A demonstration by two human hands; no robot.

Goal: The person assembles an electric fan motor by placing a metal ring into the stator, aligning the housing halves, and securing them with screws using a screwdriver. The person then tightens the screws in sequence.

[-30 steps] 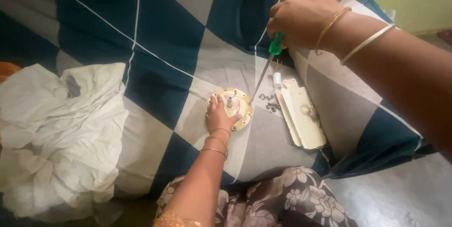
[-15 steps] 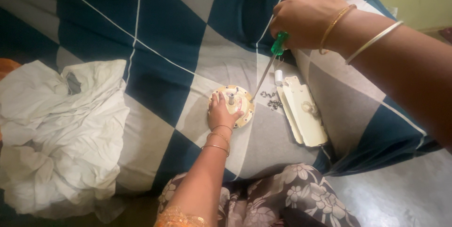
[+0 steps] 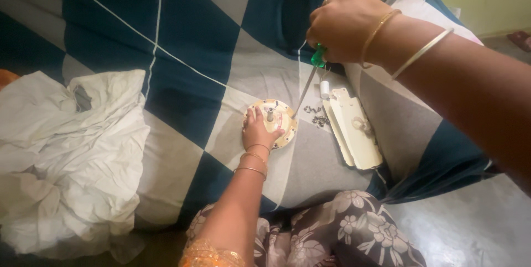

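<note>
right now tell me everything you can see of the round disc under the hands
The round disc is a cream, flat part, plastic or painted metal by its look, with a short grey stub upright at its centre. It lies flat on the blue and grey checked sheet. The left hand presses on its near left side. The tip of the green-handled screwdriver, held slanted by the right hand, meets its right edge.

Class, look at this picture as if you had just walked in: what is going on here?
A person sits at a bed covered by a blue and grey checked sheet. The left hand presses down on a round cream metal part. The right hand holds a green-handled screwdriver with its tip at the part's edge. Small screws and a cream cover plate lie beside it; a crumpled white cloth lies to the left.
</note>
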